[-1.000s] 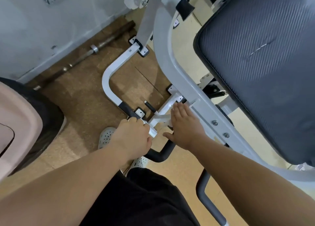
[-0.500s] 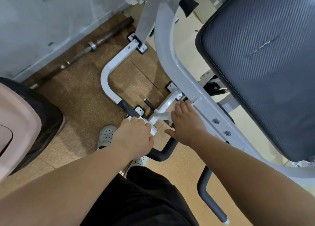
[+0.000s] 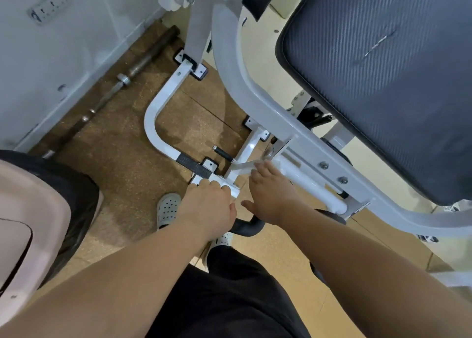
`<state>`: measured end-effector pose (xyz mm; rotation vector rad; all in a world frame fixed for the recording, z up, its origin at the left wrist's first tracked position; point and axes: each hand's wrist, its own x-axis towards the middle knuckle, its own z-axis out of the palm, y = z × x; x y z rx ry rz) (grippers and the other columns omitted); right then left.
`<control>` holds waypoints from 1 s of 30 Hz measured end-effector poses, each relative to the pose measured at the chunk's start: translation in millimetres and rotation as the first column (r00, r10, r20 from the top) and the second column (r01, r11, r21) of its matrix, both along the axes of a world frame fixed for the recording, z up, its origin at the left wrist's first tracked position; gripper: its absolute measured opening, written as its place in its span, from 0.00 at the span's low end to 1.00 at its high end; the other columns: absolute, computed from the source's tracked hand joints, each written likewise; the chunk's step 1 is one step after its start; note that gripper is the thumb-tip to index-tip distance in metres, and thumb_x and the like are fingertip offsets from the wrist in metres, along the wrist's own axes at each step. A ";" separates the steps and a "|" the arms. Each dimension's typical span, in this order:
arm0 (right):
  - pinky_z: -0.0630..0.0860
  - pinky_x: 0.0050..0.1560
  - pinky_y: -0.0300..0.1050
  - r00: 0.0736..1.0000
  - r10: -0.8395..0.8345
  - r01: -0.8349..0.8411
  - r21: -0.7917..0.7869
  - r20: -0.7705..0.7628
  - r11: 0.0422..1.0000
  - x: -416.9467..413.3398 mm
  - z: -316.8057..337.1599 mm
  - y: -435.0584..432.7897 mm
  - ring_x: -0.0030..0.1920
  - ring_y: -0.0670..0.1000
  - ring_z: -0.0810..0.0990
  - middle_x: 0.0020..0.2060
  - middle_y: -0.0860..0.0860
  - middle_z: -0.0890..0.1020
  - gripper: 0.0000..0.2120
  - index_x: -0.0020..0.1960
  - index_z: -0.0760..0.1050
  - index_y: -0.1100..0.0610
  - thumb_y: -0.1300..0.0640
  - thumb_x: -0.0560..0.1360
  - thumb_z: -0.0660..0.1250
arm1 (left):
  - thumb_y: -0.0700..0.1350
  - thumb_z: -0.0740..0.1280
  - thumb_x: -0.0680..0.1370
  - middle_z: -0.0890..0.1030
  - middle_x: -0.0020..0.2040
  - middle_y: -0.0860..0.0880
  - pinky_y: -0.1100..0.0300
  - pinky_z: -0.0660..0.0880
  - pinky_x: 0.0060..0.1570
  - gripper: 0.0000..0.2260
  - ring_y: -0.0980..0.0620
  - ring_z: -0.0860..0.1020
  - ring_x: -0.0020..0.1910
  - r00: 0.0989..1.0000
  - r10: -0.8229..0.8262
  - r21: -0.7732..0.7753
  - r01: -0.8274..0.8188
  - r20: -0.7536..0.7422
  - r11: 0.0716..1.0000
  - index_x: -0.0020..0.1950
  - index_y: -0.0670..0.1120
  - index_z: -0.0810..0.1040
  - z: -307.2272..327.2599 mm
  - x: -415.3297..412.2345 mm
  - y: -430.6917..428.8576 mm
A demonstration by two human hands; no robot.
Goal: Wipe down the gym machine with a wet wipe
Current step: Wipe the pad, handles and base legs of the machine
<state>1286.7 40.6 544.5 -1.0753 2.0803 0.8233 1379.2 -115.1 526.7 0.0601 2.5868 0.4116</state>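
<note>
1. Two hands low on the gym machine's white base, barely shifted in the last second.
2. Grips the floor tube at its end with the left hand, fingers curled round it.
3. Presses the right hand flat on the diagonal brace, fingers straight, drawn slightly back from the joint.
4. Cannot make out the wet wipe; probably under a palm.
5. Suggests slow rubbing of one spot; seat pad likely still to do.

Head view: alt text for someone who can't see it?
A person's left hand grips the low white base bar of a gym machine while the right hand lies flat on a strut beside it. A black pad fills the upper right; a barbell lies along the wall.
</note>
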 end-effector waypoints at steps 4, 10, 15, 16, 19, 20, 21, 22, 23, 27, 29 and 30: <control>0.39 0.78 0.45 0.972 -0.214 0.234 -0.286 0.101 0.929 17.0 28.3 27.5 0.81 0.54 0.58 0.79 0.53 0.67 0.31 0.80 0.64 0.58 0.40 0.84 0.56 | 0.57 0.53 0.83 0.78 0.53 0.47 0.50 0.70 0.48 0.17 0.46 0.75 0.55 1.000 -0.021 -0.002 0.021 0.017 1.000 0.59 0.49 0.75 4.6 -1.4 0.6; 0.47 0.81 0.47 0.850 -0.516 0.506 -0.428 0.103 0.749 57.9 60.1 73.5 0.82 0.51 0.56 0.82 0.50 0.61 0.30 0.83 0.59 0.53 0.41 0.85 0.56 | 0.58 0.55 0.81 0.79 0.50 0.49 0.52 0.70 0.44 0.15 0.48 0.75 0.51 0.999 -0.030 -0.020 0.030 -0.012 0.999 0.53 0.51 0.76 -0.6 1.5 0.6; 0.36 0.78 0.44 0.782 -0.554 0.619 -0.457 0.285 0.639 83.8 48.5 72.6 0.83 0.47 0.41 0.84 0.48 0.47 0.37 0.85 0.45 0.52 0.35 0.84 0.52 | 0.54 0.53 0.83 0.77 0.43 0.50 0.51 0.73 0.42 0.15 0.47 0.77 0.45 0.999 0.033 0.015 -0.032 -0.041 0.999 0.46 0.49 0.74 0.5 3.3 2.1; 0.33 0.76 0.42 0.767 -0.543 0.641 -0.456 0.342 0.618 88.1 40.0 67.0 0.83 0.48 0.39 0.84 0.48 0.46 0.37 0.85 0.45 0.53 0.35 0.84 0.52 | 0.53 0.53 0.84 0.77 0.42 0.50 0.50 0.73 0.42 0.14 0.46 0.77 0.45 0.995 0.079 0.051 -0.077 -0.053 0.996 0.46 0.49 0.74 -0.2 4.6 1.0; 0.32 0.78 0.44 0.730 -0.525 0.683 -0.456 0.436 0.570 103.5 8.7 60.8 0.81 0.47 0.33 0.84 0.50 0.42 0.40 0.84 0.43 0.55 0.33 0.83 0.50 | 0.51 0.54 0.84 0.77 0.41 0.49 0.51 0.70 0.40 0.14 0.45 0.75 0.43 0.978 0.176 0.067 -0.169 -0.114 0.983 0.44 0.47 0.73 -3.6 9.7 1.0; 0.33 0.80 0.47 0.750 -0.512 0.661 -0.476 0.419 0.580 107.5 -1.4 63.5 0.80 0.47 0.31 0.84 0.50 0.41 0.40 0.84 0.42 0.55 0.32 0.83 0.49 | 0.51 0.54 0.84 0.76 0.40 0.49 0.51 0.70 0.39 0.14 0.46 0.75 0.42 0.972 0.193 0.041 -0.189 -0.132 0.981 0.43 0.48 0.73 -4.3 10.7 2.4; 0.34 0.81 0.49 0.780 -0.493 0.626 -0.505 0.387 0.594 109.2 -9.7 67.2 0.80 0.47 0.30 0.83 0.50 0.40 0.41 0.84 0.41 0.55 0.32 0.82 0.48 | 0.51 0.55 0.83 0.76 0.39 0.50 0.51 0.71 0.39 0.14 0.46 0.75 0.40 0.968 0.204 0.010 -0.205 -0.145 0.979 0.42 0.48 0.72 -5.0 11.1 4.2; 0.35 0.82 0.51 0.804 -0.476 0.592 -0.541 0.356 0.597 109.0 -16.4 71.6 0.80 0.48 0.30 0.83 0.50 0.39 0.41 0.84 0.41 0.56 0.31 0.82 0.47 | 0.51 0.55 0.83 0.75 0.38 0.50 0.51 0.71 0.38 0.14 0.46 0.74 0.39 0.966 0.206 -0.015 -0.211 -0.154 0.977 0.40 0.48 0.71 -5.8 11.0 6.0; 0.35 0.81 0.51 0.817 -0.471 0.572 -0.577 0.333 0.583 106.6 -21.5 75.1 0.80 0.49 0.30 0.83 0.50 0.38 0.42 0.84 0.40 0.56 0.31 0.82 0.48 | 0.52 0.55 0.82 0.74 0.37 0.50 0.51 0.72 0.37 0.14 0.47 0.74 0.38 0.966 0.197 -0.040 -0.206 -0.166 0.978 0.39 0.49 0.70 -6.5 10.9 7.2; 0.34 0.81 0.50 0.761 -0.551 0.604 -0.683 0.342 0.411 95.8 -40.3 78.4 0.81 0.50 0.31 0.82 0.50 0.36 0.41 0.84 0.38 0.55 0.32 0.83 0.47 | 0.53 0.56 0.82 0.73 0.34 0.51 0.53 0.68 0.34 0.14 0.50 0.73 0.35 0.958 0.178 -0.082 -0.201 -0.224 0.976 0.39 0.49 0.70 -10.5 12.9 7.3; 0.35 0.80 0.49 0.690 -0.588 0.657 -0.706 0.421 0.265 101.9 -45.8 70.3 0.81 0.50 0.31 0.83 0.50 0.35 0.43 0.84 0.39 0.56 0.30 0.81 0.45 | 0.52 0.57 0.82 0.73 0.34 0.51 0.53 0.67 0.34 0.14 0.50 0.72 0.34 0.953 0.178 -0.094 -0.206 -0.245 0.974 0.39 0.49 0.71 -10.5 14.0 7.7; 0.35 0.80 0.49 0.664 -0.597 0.675 -0.705 0.451 0.218 109.2 -47.1 65.1 0.81 0.51 0.31 0.83 0.51 0.35 0.44 0.84 0.39 0.57 0.28 0.80 0.43 | 0.52 0.57 0.82 0.72 0.34 0.51 0.54 0.68 0.33 0.14 0.51 0.72 0.34 0.952 0.173 -0.105 -0.205 -0.252 0.973 0.39 0.49 0.71 -10.5 14.1 7.8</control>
